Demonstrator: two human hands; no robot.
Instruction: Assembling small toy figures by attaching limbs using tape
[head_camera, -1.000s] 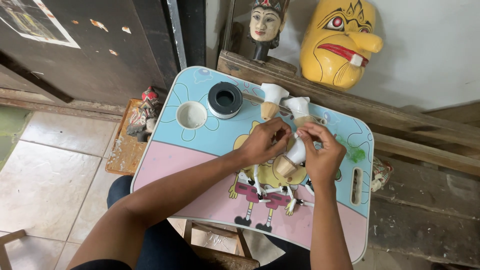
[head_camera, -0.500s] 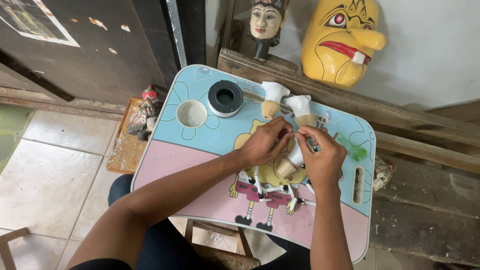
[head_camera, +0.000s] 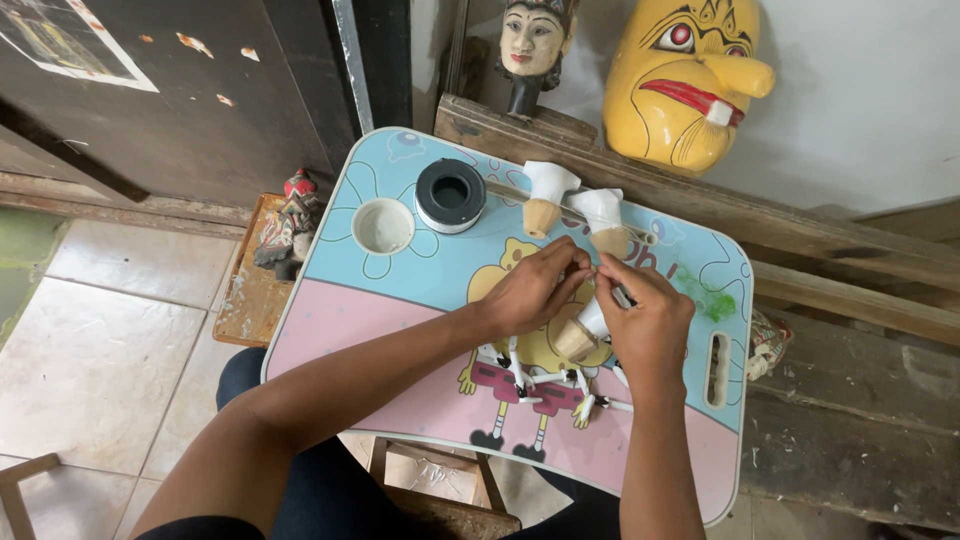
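Note:
A small wooden cone-shaped piece with white cloth or paper on it lies between my hands over the blue and pink lap table. My left hand pinches the white part at its top with fingertips. My right hand grips the same piece from the right and also holds a thin dark stick. The fingertips of both hands meet at the white wrapping. Two similar wooden pieces with white wrapping lie just beyond my hands on a thin rod.
A black tape roll and a white cup hole sit at the table's far left. A green smear and a slot are at its right. A yellow mask, a carved head and a small figurine stand around.
My hands have shifted slightly on the wooden piece, the fingertips drawing closer together at the white wrapping. Everything else on the table stays put.

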